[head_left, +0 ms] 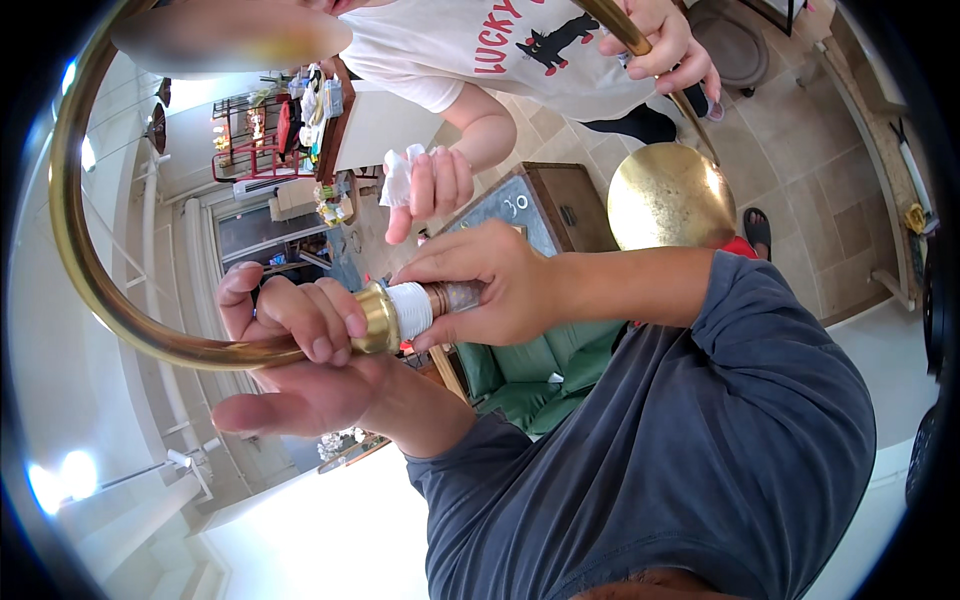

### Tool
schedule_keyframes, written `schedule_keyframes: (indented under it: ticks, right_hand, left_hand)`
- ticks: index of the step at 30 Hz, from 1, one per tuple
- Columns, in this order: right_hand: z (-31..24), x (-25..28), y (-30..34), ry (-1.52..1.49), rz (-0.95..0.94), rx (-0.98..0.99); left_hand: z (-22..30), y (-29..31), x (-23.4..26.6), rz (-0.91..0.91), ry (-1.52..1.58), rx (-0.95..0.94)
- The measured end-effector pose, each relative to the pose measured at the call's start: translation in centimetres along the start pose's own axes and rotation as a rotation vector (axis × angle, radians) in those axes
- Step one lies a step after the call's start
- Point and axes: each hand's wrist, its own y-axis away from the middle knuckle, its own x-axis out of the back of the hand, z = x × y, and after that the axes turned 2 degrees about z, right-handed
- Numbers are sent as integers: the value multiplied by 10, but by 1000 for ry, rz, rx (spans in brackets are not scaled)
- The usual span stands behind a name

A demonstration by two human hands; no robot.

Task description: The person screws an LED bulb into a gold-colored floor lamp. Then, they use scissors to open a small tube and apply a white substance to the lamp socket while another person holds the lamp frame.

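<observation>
My left hand [310,345] wraps round a curved brass pipe [75,200], just behind its flared brass collar [377,318]; the thumb sticks out to the left. White-wrapped thread [408,309] comes out of the collar, followed by a short copper-coloured ring and a greyish, clear-looking piece. My right hand [495,280] closes round that end, its thumb and fingers to either side of the thread. Across from me, another person's hand [440,185] holds a crumpled white tissue [397,180]. Their other hand [670,50] grips a second brass tube [615,25].
A round brass disc [670,195] stands beyond my right forearm. Below my hands are a green padded seat [530,375] and a wooden cabinet [570,205] with a grey top. Shelves with many small goods [325,110] stand at far left. A stool [730,45] is at far right.
</observation>
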Motion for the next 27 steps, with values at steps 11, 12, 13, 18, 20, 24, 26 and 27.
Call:
schedule_keyframes:
  ticks: [11, 12, 13, 18, 20, 24, 26, 27]
  right_hand:
    - [9, 6, -8, -155, -116, -116]
    - [9, 7, -9, -175, -132, -147]
    - [9, 8, -10, -195, -148, -179]
    - [12, 10, -11, -390, -231, -404]
    - [14, 10, -13, -478, -243, -475]
    - [17, 11, -13, -515, -260, -521]
    - [17, 13, -15, -386, -261, -405]
    - [18, 14, -16, -291, -251, -294]
  left_hand:
    - [-5, -3, 2, 6, -22, -18]
    - [-6, -3, 2, 2, -18, -19]
    - [-6, -4, 2, -1, -14, -20]
    - [-8, -4, 6, -33, 2, -22]
    - [-9, -6, 8, -54, 22, -20]
    - [-10, -7, 10, -64, 42, -16]
    - [-11, -8, 12, -62, 38, -14]
    - [-11, -8, 12, -58, 37, -14]
